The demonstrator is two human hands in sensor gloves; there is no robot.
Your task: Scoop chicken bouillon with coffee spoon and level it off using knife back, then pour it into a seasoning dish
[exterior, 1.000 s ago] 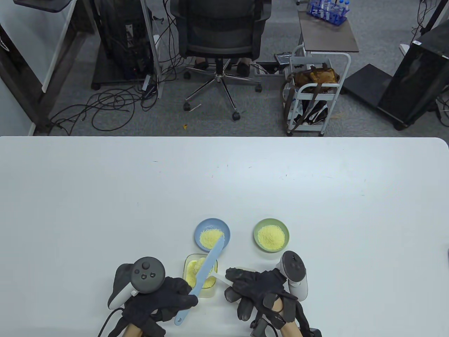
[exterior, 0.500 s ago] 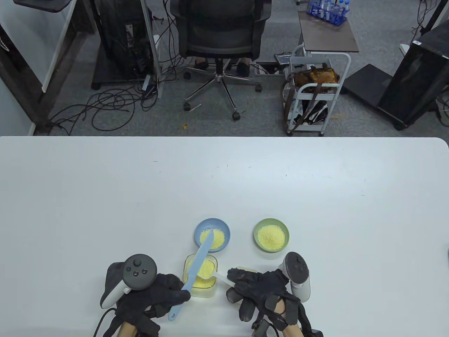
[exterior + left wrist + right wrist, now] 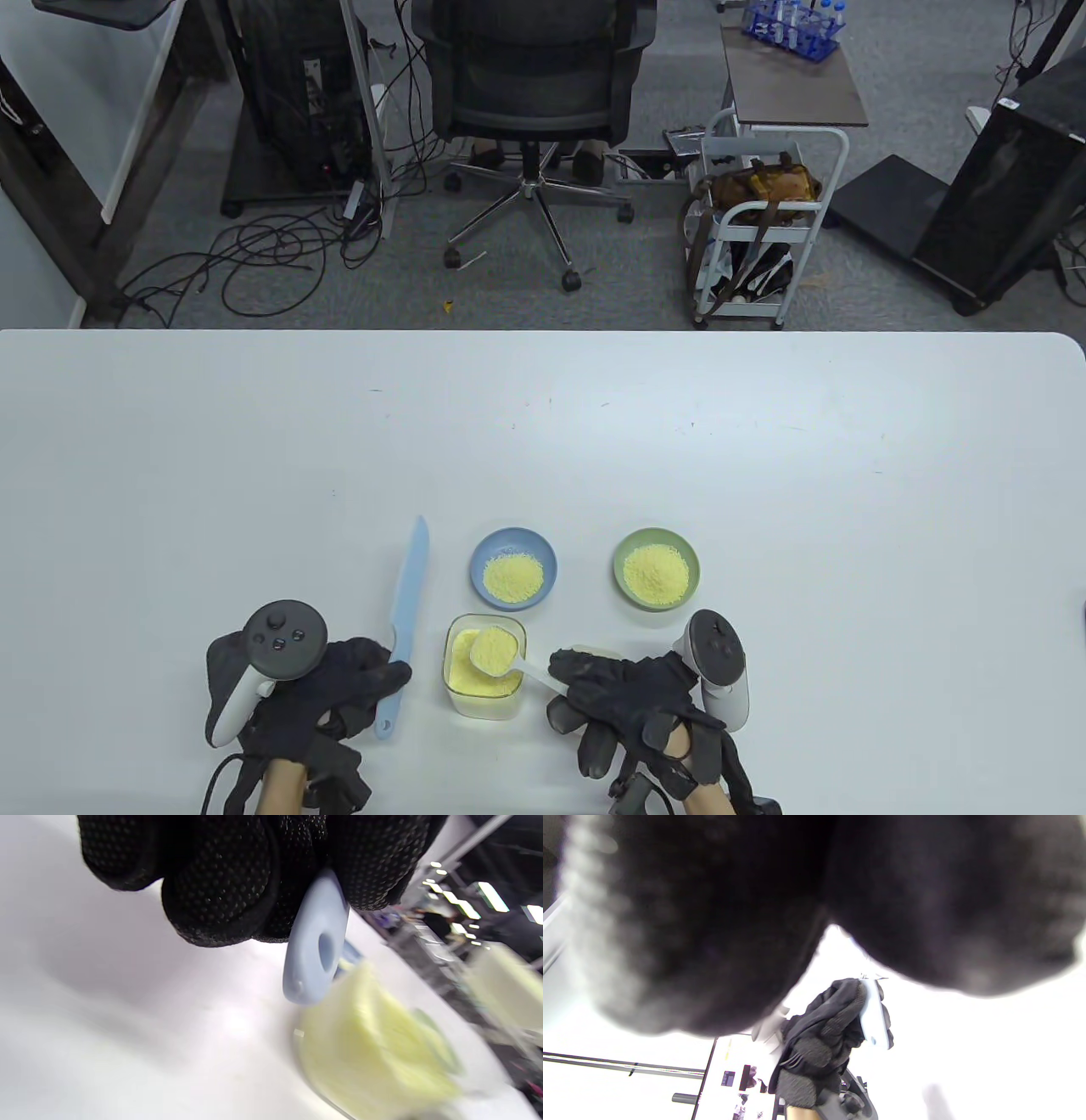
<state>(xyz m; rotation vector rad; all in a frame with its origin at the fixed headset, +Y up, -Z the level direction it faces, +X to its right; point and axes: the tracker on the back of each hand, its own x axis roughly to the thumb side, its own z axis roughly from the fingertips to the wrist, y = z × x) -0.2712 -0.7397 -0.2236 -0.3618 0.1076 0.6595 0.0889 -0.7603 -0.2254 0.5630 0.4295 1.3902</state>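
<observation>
A: Looking at the coffee spoon, where does its load sit?

B: Its bowl, heaped with yellow bouillon, is over the clear square container, with the white handle running right and near into the right hand, whose fingers curl round it.

A: And where does it go from there?

B: By my reckoning, to a seasoning dish. The blue dish lies just beyond the container, straight on the far side of the spoon bowl; the green dish is far and to the right, well apart from the bowl. Both already hold granules.

A: So the right hand is the one placed for it?

B: Yes. The left hand is at the left, fingers closed on the near end of the pale blue knife, whose long axis runs near to far, left of the container and dishes. The blade looks low over the table, though I cannot tell whether it touches
</observation>
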